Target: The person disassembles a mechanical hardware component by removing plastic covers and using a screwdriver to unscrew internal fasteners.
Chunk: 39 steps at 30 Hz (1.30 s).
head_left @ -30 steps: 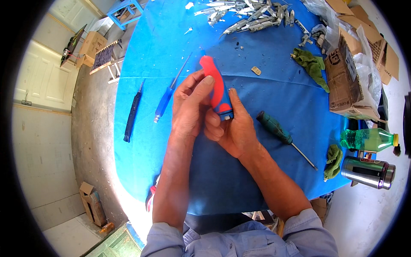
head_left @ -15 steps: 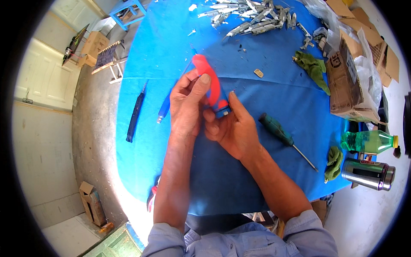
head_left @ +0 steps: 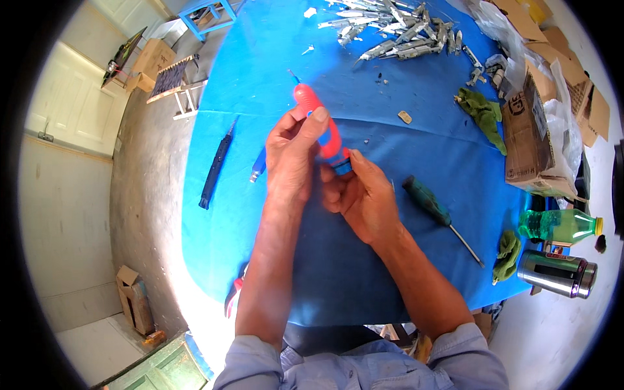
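Note:
A red-and-blue rounded handle point(head_left: 333, 140), like an electric toothbrush body, is held slanting above the blue cloth, its red end up and to the left. My left hand point(head_left: 289, 149) wraps round its middle, thumb along its face. At the dark blue lower end, my right hand point(head_left: 367, 195) grips with thumb and curled fingers; part of that grip is hidden. A slim blue tool point(head_left: 258, 168) lies partly hidden behind my left hand. Farther left rests a dark pen-shaped screwdriver point(head_left: 216, 166). To the right of my right hand is a green-handled screwdriver point(head_left: 429, 203).
A heap of grey and white mechanical parts point(head_left: 406, 32) lies at the far side. Along the right are green rags point(head_left: 482, 114), a cardboard box point(head_left: 525, 133), a green bottle point(head_left: 559, 224) and a steel flask point(head_left: 558, 274). A small tan piece point(head_left: 404, 117) sits mid-table.
The handle has turned in my hands, with more of its blue side now showing. Both hands keep their places on it. The whole view has shifted slightly.

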Available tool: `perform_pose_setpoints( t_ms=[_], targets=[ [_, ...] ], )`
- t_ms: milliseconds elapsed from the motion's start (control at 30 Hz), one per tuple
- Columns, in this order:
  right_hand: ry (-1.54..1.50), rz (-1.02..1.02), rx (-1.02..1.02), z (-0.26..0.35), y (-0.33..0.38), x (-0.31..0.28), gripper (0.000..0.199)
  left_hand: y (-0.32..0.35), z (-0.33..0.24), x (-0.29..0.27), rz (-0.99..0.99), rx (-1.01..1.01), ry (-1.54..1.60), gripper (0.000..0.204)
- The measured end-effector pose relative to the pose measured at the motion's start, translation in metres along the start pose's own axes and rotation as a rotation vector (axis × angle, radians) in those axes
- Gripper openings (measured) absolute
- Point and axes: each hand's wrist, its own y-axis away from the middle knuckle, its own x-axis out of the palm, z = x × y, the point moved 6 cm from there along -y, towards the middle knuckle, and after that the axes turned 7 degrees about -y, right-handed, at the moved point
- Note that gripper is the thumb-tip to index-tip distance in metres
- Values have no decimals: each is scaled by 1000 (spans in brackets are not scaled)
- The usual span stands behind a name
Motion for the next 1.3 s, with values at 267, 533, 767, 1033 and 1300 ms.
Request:
perform_pose_setpoints(
  t_ms=[267, 533, 767, 1033, 1300],
  targets=[
    [-45, 43, 20, -2, 1, 0, 40, 1, -3, -1, -58, -11, -48, 37],
    [-6, 50, 5, -3, 0, 1, 40, 0, -3, -2, -50, 4, -15, 36],
    [3, 99, -11, -3, 0, 1, 40, 0, -5, -1, -47, 24, -13, 38],
    [-8, 193, -15, -3, 2, 6, 39, 2, -9, -3, -71, 1, -100, 43],
    [-59, 154, 2, -4, -2, 7, 33, 0, -3, -8, -60, 15, -96, 45]
  ],
)
